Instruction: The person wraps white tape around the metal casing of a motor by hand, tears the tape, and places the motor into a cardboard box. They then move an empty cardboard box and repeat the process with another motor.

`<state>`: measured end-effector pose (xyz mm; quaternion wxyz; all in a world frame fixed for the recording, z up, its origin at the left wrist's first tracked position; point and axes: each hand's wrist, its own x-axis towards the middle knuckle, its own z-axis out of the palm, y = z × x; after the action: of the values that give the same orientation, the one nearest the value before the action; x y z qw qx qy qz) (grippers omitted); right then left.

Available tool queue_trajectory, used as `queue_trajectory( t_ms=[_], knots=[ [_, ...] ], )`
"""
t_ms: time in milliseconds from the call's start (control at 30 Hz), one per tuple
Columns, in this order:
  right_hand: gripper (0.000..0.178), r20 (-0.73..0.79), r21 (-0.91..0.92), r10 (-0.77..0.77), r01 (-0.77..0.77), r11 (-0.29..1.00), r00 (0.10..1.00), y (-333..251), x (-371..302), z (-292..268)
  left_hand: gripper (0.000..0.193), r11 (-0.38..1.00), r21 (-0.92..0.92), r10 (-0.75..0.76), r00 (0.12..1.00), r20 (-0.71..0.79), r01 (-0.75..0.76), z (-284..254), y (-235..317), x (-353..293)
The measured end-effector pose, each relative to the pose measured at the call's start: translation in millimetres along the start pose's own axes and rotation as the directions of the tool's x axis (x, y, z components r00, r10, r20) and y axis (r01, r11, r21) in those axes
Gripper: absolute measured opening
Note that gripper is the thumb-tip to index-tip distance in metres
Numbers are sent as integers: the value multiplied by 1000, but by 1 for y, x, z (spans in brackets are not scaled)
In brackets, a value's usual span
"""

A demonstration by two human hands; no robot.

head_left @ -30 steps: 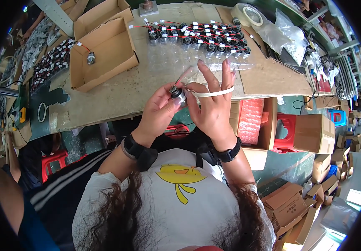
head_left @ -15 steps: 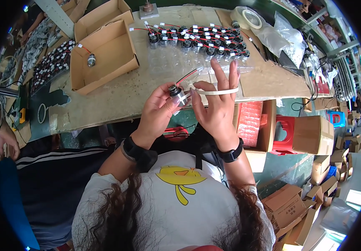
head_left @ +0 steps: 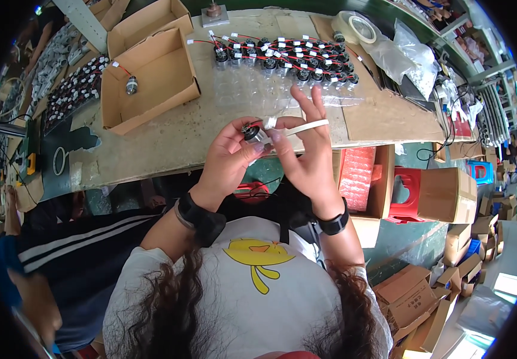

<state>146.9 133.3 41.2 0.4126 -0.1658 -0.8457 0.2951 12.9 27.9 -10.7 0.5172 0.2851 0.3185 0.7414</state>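
My left hand (head_left: 225, 157) is closed around a small cylindrical motor (head_left: 250, 133) with a black end and a silvery body, tilted upward. Its red and black lead (head_left: 257, 124) now lies close by the fingers, and a white connector (head_left: 270, 122) shows at the tips of both hands. Against the motor's right side, the thumb and index finger of my right hand (head_left: 306, 158) are closed together. A narrow cream ring (head_left: 312, 126), which looks like a thin tape roll seen edge-on, hangs about the right fingers. The other right fingers point up. What lies between the pinching fingertips is partly hidden.
Beyond my hands, several wired motors (head_left: 303, 75) stand in a clear plastic tray (head_left: 234, 93). A cardboard box (head_left: 177, 99) at left holds one motor (head_left: 131, 85). Tape rolls (head_left: 361, 28) and plastic bags (head_left: 417, 63) lie far right. Another person's hand (head_left: 40, 308) is at lower left.
The motor's lead, which stuck up to the right, is now down near my fingertips. My right hand has shifted slightly left and the cream ring has tilted. The neighbour's arm has moved nearer.
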Motion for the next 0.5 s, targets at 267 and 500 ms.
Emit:
queue_trajectory(
  t_ms=[267, 500],
  knots=[
    [15, 37, -357, -164, 166, 919, 986, -9, 5, -5, 45, 997, 80, 12, 1000, 0, -12, 1, 7, -4],
    [16, -12, -477, -260, 223, 850, 966, -7, -6, 13, 45, 986, 155, 69, 998, -11, -67, 11, 10, -4]
  ],
)
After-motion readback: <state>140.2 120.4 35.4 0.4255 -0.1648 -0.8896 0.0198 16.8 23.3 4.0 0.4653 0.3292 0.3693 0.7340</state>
